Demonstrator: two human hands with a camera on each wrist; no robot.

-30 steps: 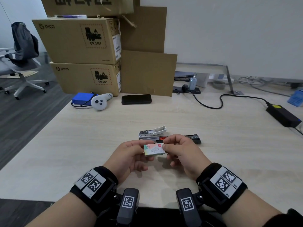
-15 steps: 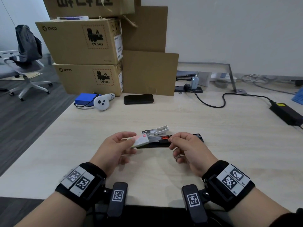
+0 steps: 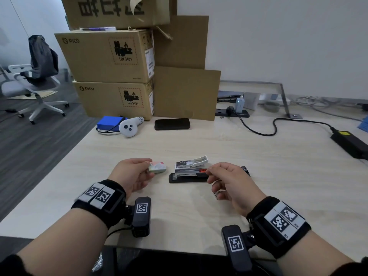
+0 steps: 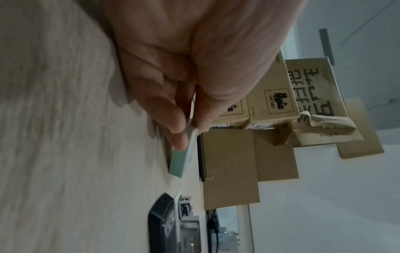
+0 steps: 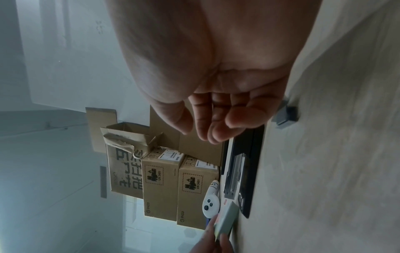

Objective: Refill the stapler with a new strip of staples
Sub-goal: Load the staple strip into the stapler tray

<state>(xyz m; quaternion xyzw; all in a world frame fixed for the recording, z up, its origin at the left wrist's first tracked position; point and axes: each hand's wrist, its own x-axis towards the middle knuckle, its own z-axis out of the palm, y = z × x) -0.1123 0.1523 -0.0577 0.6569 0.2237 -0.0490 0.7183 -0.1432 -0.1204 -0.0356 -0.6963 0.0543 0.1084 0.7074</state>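
Note:
The black stapler (image 3: 189, 177) (image 4: 164, 222) (image 5: 244, 171) lies on the table with its white top (image 3: 199, 161) flipped open and the metal magazine bare. My left hand (image 3: 149, 166) (image 4: 188, 126) pinches a small pastel staple box (image 3: 158, 167) (image 4: 180, 160) (image 5: 227, 217) just left of the stapler, low over the table. My right hand (image 3: 209, 174) (image 5: 201, 130) hovers over the stapler's right half with its fingers curled. A short grey strip of staples (image 3: 217, 194) (image 5: 284, 115) sticks out from under its little-finger side, towards the table.
Stacked cardboard boxes (image 3: 111, 56) stand at the back left. In front of them lie a black phone (image 3: 172, 124), a white controller (image 3: 130, 127) and a blue pack (image 3: 110, 123). A power brick (image 3: 350, 142) with its cable lies at the right. The table's left edge drops to the floor.
Both hands held the staple box together. The left hand has carried it off to the left, and the right hand has let go and moved over the stapler.

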